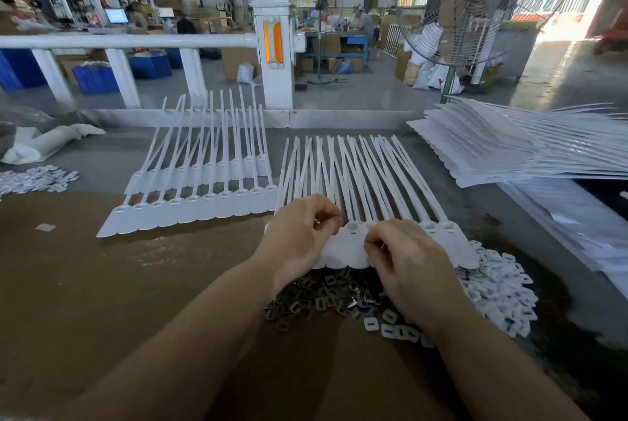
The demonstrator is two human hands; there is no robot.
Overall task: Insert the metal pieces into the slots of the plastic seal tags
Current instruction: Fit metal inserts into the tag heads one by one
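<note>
In the head view, a fanned row of white seal tags (pixel 353 244) is laid on the brown table (pixel 119 284). Both the left hand (pixel 299 233) and the right hand (pixel 407 264) are curled over the tag heads, each seemingly pinching something small; what is pinched cannot be told. A heap of metal pieces (pixel 326 298) is seen just below the tags, between the wrists.

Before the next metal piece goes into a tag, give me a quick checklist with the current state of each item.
1. Both hands at the tag row: ok, left hand and right hand rest on it.
2. Metal pieces within reach: ok, piled just below the hands.
3. Open slot visible between the hands: ok.
4. Piece pinched in either hand: cannot tell.
5. White caps nearby: ok.
</note>
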